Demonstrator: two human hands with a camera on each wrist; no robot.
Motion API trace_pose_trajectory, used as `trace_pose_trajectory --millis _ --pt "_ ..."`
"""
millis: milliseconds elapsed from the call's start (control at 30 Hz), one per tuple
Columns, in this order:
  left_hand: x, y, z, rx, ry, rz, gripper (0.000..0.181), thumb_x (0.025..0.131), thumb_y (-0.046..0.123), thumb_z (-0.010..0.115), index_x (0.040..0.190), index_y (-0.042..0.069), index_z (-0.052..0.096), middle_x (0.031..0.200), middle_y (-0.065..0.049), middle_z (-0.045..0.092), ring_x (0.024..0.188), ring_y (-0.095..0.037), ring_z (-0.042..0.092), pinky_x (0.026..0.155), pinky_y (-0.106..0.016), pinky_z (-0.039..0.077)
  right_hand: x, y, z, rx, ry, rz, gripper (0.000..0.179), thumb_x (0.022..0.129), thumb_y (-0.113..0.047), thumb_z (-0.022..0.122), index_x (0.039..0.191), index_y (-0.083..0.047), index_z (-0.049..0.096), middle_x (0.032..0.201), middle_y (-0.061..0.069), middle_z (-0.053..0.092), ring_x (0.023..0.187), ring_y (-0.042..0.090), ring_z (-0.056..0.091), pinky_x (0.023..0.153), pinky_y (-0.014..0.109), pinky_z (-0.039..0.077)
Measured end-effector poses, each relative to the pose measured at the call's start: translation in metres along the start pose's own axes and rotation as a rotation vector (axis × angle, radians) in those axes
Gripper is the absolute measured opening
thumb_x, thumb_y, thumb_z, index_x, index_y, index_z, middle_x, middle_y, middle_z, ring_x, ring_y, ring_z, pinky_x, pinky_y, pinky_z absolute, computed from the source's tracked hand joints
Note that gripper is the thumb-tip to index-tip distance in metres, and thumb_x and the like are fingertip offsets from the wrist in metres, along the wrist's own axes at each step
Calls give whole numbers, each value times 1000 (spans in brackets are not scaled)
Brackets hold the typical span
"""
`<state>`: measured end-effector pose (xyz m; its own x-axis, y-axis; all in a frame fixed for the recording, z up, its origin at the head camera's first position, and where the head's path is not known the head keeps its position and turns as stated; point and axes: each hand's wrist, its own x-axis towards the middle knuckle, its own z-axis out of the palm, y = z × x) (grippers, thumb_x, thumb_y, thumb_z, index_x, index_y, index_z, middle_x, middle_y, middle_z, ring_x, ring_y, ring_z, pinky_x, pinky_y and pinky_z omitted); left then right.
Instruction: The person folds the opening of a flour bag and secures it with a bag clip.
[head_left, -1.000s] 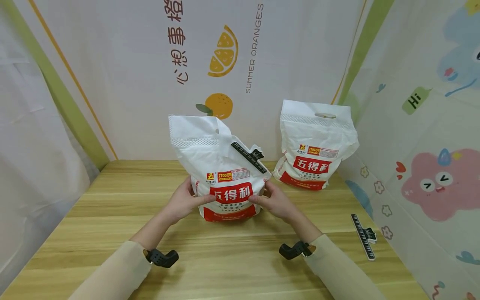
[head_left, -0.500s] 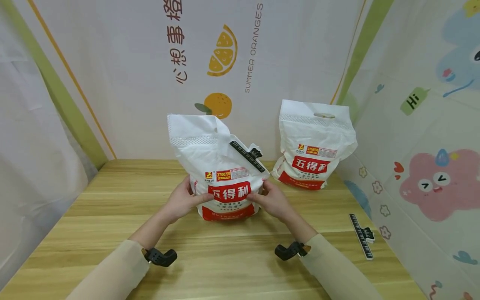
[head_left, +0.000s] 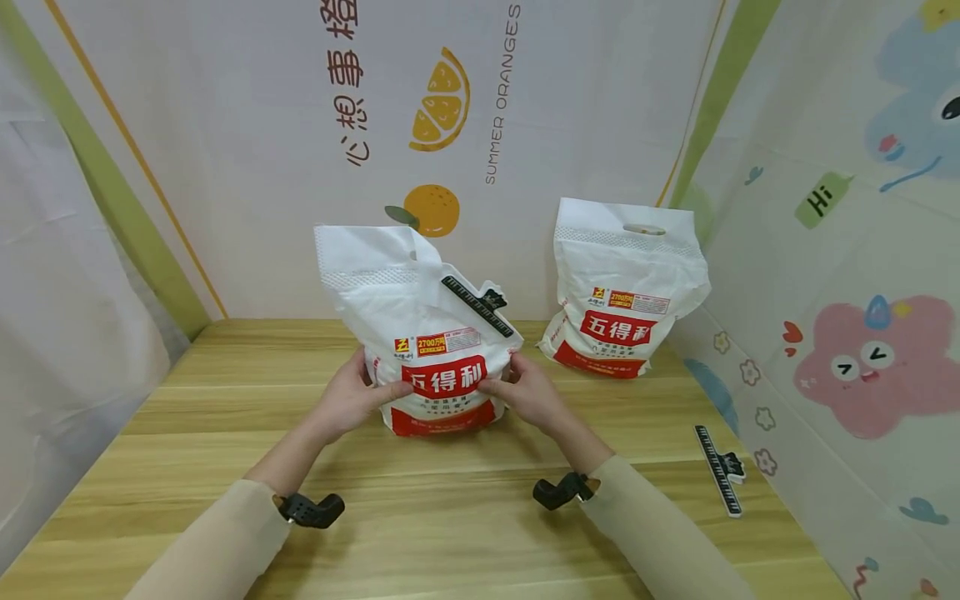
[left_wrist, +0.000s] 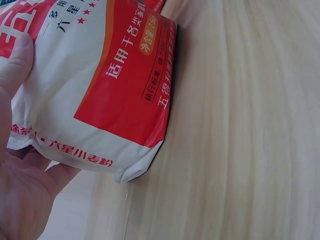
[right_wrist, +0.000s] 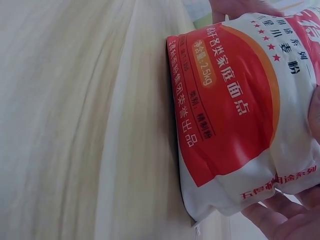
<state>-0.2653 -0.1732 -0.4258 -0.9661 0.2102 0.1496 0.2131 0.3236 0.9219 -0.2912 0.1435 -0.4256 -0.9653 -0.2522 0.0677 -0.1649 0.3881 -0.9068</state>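
Note:
A white flour bag (head_left: 442, 379) with red print stands upright near the middle of the wooden table, its folded top slanting down to the right. Along that slanted fold sits a black-and-white piano-key clip (head_left: 477, 306). My left hand (head_left: 352, 397) grips the bag's left side, thumb over the front and fingers behind it. On the right side my right hand (head_left: 527, 395) holds it the same way. Both wrist views show the bag's lower front, the left thumb (left_wrist: 17, 62) pressing on its face, and fingertips behind it. Whether its base touches the table is hard to tell.
A second flour bag (head_left: 618, 327) with an unfolded handle top stands at the back right. Another piano-key clip (head_left: 718, 469) lies near the right edge of the wooden table (head_left: 420, 533). Printed curtains (head_left: 262, 167) hang behind and at both sides.
Both hands have shifted the clipped flour bag slightly to the left, keeping their grip. The head view has also drifted a little. The second bag and loose clip stay put.

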Motion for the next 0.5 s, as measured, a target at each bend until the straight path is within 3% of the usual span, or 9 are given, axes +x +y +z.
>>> trace_pose_trajectory --millis 500 --pt "-1 -8 -26 27 30 -36 74 100 33 84 158 8 45 151 -18 65 136 -37 66 110 -50 56 23 -9 25 -10 -22 -24 61 97 -31 86 150 -12 63 137 11 77 127 31 71 105 48 60"
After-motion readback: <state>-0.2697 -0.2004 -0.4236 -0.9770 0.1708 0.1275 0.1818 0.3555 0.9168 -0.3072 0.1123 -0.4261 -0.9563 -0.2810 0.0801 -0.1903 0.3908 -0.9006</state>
